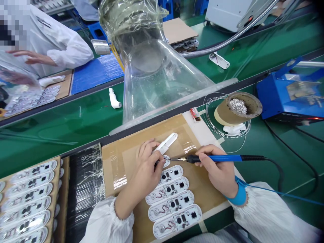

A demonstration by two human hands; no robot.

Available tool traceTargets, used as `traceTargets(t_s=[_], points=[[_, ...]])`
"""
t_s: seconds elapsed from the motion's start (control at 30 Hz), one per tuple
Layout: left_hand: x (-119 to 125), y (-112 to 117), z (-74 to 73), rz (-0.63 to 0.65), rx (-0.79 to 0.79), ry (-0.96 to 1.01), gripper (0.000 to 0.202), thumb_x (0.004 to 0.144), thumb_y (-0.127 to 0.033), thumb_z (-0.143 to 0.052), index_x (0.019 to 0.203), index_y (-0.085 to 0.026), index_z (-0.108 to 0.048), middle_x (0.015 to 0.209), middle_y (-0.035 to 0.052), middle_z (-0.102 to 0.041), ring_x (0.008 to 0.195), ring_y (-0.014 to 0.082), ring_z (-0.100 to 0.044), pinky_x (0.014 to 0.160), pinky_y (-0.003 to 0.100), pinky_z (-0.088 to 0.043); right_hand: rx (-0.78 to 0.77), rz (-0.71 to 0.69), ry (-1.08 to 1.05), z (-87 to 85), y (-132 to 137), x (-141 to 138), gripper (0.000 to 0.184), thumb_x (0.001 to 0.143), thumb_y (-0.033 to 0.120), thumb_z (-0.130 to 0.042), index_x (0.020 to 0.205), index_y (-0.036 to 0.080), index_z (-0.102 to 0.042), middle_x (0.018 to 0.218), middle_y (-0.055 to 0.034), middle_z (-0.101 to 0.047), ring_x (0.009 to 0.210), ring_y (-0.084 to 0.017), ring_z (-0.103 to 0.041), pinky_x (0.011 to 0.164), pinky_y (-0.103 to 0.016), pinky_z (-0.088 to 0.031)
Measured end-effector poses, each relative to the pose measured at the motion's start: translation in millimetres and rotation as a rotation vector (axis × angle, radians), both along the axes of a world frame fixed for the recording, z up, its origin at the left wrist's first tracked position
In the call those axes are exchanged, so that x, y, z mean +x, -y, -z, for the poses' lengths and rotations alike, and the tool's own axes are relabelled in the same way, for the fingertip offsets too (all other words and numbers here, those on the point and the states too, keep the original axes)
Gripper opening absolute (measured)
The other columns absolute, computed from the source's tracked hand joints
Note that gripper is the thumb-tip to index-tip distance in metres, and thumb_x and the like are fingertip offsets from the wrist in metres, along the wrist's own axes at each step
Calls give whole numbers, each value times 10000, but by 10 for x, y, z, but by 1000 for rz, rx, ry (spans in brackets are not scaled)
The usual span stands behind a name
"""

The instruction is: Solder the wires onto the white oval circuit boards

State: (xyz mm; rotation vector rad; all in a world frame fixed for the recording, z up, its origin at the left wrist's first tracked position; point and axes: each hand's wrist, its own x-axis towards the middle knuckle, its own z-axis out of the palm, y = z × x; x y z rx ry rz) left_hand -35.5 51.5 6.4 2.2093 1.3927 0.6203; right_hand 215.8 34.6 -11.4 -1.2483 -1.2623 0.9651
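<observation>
My right hand is closed around the blue handle of a soldering iron. The iron's tip meets the end of a small white circuit board, mostly covered by my left hand. The fingers of that hand are bent, thumb and index pinched over the board; what lies between them is hidden. Beside these fingers a slim white plastic casing points up and right. Below, several rounded white casings with circuit boards lie in a row on the brown cardboard.
Cardboard layers of similar boards stand at left. A clear fume hood hangs ahead. To the right are a tip-cleaning pot, coiled solder wire and a blue stand. A co-worker's hand shows across the bench.
</observation>
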Motion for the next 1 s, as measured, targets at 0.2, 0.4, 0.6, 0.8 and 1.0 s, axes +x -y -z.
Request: traceTargets(t_s=[0.2, 0.4, 0.6, 0.8, 1.0], points=[[16, 9, 4, 0, 29, -41, 189, 1067, -152, -521, 908, -226, -591, 1348, 102, -613, 1458, 336, -488, 1198, 674, -416, -17, -10, -5, 19, 9, 1, 163, 994, 237, -673, 839, 222, -719, 695, 2, -713, 578, -154, -688, 546, -250, -563], [32, 25, 27, -17, 84, -91, 172, 1058, -149, -521, 914, -226, -576, 1342, 107, -612, 1453, 350, -493, 1195, 683, -423, -26, -17, -17, 13, 14, -4, 180, 1008, 279, -678, 842, 222, -719, 694, -5, -710, 580, -163, -685, 540, -265, -563], [41, 28, 36, -18, 96, -87, 171, 1037, -127, -532, 904, -226, -573, 1336, 103, -615, 1443, 347, -499, 1198, 678, -422, -23, -27, -6, -1, 6, -11, 149, 988, 233, -680, 844, 229, -717, 700, 1, -717, 570, -158, -687, 522, -250, -552], [36, 20, 39, -8, 107, -104, 162, 1037, -115, -526, 924, -224, -566, 1326, 109, -609, 1434, 355, -502, 1183, 694, -429, -14, -38, 1, 0, 0, -13, 152, 993, 240, -674, 847, 231, -716, 702, 3, -718, 577, -158, -689, 528, -249, -551], [45, 19, 38, -9, 113, -120, 162, 1027, -113, -532, 913, -226, -559, 1328, 110, -611, 1434, 360, -508, 1178, 697, -438, -26, -41, -4, -5, -1, -18, 173, 1004, 287, -677, 844, 230, -713, 695, -5, -716, 573, -166, -673, 521, -265, -542]])
